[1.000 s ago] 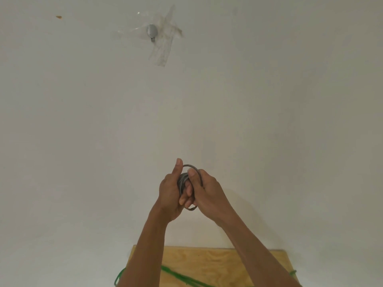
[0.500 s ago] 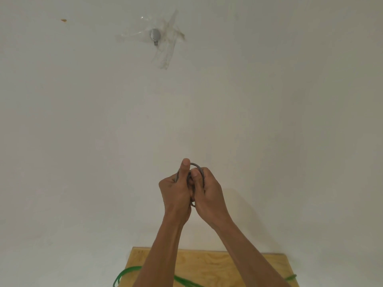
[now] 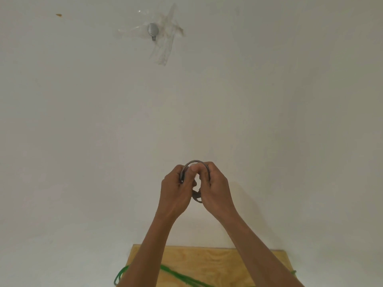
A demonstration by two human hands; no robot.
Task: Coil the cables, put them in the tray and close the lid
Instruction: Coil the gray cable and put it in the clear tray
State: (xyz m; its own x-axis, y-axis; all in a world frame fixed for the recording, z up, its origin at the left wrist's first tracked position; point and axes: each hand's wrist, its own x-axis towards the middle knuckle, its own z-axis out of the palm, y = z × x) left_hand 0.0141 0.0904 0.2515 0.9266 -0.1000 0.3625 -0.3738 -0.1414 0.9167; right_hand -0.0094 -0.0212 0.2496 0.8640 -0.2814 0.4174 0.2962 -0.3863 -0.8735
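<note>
A small grey cable coil (image 3: 194, 162) is held up in front of the white wall, with both hands around it. My left hand (image 3: 176, 191) grips its left side and my right hand (image 3: 215, 189) grips its right side, thumbs meeting near the top. Only the top arc and a bit at the bottom of the coil show between the fingers. A green cable (image 3: 178, 275) lies loose across the wooden board (image 3: 217, 259) below my arms. No tray or lid is in view.
A white wall fills most of the view. High on it, a grey metal knob (image 3: 153, 30) is stuck under clear tape. The wooden board's far edge meets the wall at the bottom of the frame.
My hands have turned around the grey coil: the left thumb, raised before, now folds down on the loop. The view has tilted slightly, so more of the board shows.
</note>
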